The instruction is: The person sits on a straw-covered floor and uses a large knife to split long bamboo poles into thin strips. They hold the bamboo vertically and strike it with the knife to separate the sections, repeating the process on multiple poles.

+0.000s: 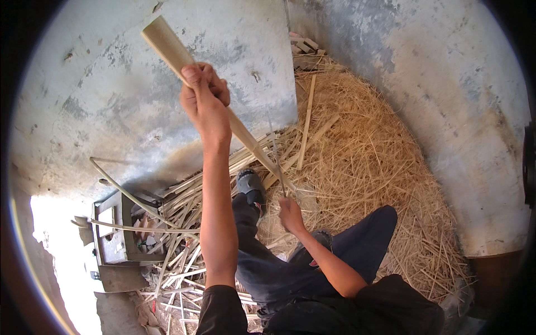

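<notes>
"What's closest, and is it secure?"

"The left hand [205, 100], its fingers wrapped round a pale bamboo strip [243, 133] that slants down to the right. If that hold loosens, the strip could twist under pressure, I'd say."

"And beyond it?"

"The right hand [291, 216], closed on a thin blade [276, 151] pointing away. Blade and strip cross near the strip's lower end; I can't tell whether they touch."

"Any danger there?"

"A slip off the smooth strip might carry the edge toward the dark shoe [251, 187] nearby."

"Farther off?"

"Loose shavings [374, 134] lie heaped up to the stained wall [413, 84]. A foot sliding on them could jolt the blade."
</notes>
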Action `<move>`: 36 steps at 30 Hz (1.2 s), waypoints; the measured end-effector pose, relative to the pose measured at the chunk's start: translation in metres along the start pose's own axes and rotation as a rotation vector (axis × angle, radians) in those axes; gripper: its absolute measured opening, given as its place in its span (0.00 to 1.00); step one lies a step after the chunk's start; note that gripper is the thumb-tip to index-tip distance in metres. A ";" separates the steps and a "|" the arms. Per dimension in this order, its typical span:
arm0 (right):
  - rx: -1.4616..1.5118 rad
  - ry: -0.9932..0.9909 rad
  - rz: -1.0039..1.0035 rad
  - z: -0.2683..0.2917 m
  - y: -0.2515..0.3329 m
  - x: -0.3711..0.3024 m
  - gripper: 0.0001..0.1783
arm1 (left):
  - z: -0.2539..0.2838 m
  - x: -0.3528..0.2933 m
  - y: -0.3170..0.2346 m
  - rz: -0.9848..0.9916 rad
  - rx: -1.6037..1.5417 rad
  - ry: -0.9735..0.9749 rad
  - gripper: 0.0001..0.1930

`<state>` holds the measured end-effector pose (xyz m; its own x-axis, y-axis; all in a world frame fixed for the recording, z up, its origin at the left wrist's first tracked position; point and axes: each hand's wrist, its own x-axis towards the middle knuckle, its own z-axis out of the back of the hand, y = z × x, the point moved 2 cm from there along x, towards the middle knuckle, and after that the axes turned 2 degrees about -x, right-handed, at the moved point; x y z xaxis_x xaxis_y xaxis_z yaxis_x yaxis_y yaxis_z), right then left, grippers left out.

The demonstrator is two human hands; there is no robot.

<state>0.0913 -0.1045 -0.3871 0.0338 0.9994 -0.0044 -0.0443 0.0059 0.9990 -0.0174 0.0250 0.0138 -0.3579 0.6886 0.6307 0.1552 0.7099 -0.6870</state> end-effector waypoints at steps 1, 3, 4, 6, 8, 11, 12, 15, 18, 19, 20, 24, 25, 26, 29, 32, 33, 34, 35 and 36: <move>-0.105 -0.033 0.016 0.009 -0.039 -0.007 0.20 | 0.006 0.003 0.000 0.016 -0.009 -0.020 0.26; -0.121 0.035 -0.143 0.020 -0.053 -0.010 0.21 | 0.014 0.006 -0.002 0.064 0.007 -0.062 0.26; -0.056 0.078 -0.299 0.026 -0.039 -0.008 0.21 | 0.015 0.006 -0.002 0.040 0.006 -0.044 0.26; 0.063 0.100 -0.486 0.033 -0.017 -0.017 0.21 | 0.012 0.004 0.000 0.009 -0.002 -0.009 0.26; 0.178 0.075 -0.499 0.025 0.001 -0.009 0.21 | 0.002 0.001 0.000 0.006 -0.004 0.007 0.26; 0.162 0.095 -0.264 0.013 0.045 0.004 0.21 | -0.005 -0.002 -0.001 0.026 0.000 0.018 0.26; 0.149 0.103 -0.198 0.012 0.055 0.007 0.21 | -0.007 -0.002 -0.002 0.031 -0.002 0.017 0.26; 0.311 0.202 -0.234 0.016 0.043 0.004 0.22 | -0.009 -0.003 0.000 0.027 -0.016 0.049 0.26; 0.119 0.100 -0.304 0.027 -0.047 -0.021 0.25 | -0.009 -0.001 0.002 0.032 0.011 -0.016 0.26; 0.009 0.071 -0.277 0.036 -0.088 -0.030 0.26 | -0.007 0.000 0.002 0.048 -0.013 -0.009 0.26; -0.164 0.052 -0.169 0.053 -0.138 -0.037 0.27 | -0.004 0.002 0.000 0.065 -0.042 -0.001 0.26; -0.023 0.163 -0.569 0.054 -0.094 -0.027 0.29 | 0.006 0.003 0.000 0.016 -0.014 0.006 0.26; -0.054 0.120 -0.504 0.053 -0.084 -0.027 0.28 | 0.002 0.003 0.000 0.026 -0.008 -0.009 0.26; -0.052 0.107 -0.478 0.052 -0.074 -0.026 0.27 | -0.002 0.002 0.000 0.035 -0.001 -0.025 0.26; 0.014 0.093 -0.451 0.045 -0.045 -0.035 0.25 | -0.005 0.003 0.001 0.045 0.009 -0.022 0.26; 0.060 0.097 -0.382 0.045 -0.014 -0.040 0.23 | -0.004 0.002 0.002 0.032 0.001 -0.016 0.27; 0.002 0.094 -0.287 0.046 -0.015 -0.044 0.23 | -0.004 0.003 0.002 0.026 -0.003 -0.014 0.27; -0.059 0.085 -0.194 0.048 -0.019 -0.047 0.22 | -0.003 0.003 0.002 0.028 0.008 -0.015 0.27; -0.131 0.060 -0.119 0.048 -0.034 -0.049 0.23 | 0.000 0.003 0.003 0.030 0.020 -0.015 0.27; -0.190 0.031 -0.129 0.052 -0.070 -0.053 0.23 | 0.001 0.004 0.003 0.031 0.024 -0.016 0.27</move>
<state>0.1444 -0.1594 -0.4546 0.0207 0.9905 -0.1363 -0.2287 0.1374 0.9637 -0.0187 0.0299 0.0139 -0.3681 0.7076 0.6032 0.1439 0.6843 -0.7149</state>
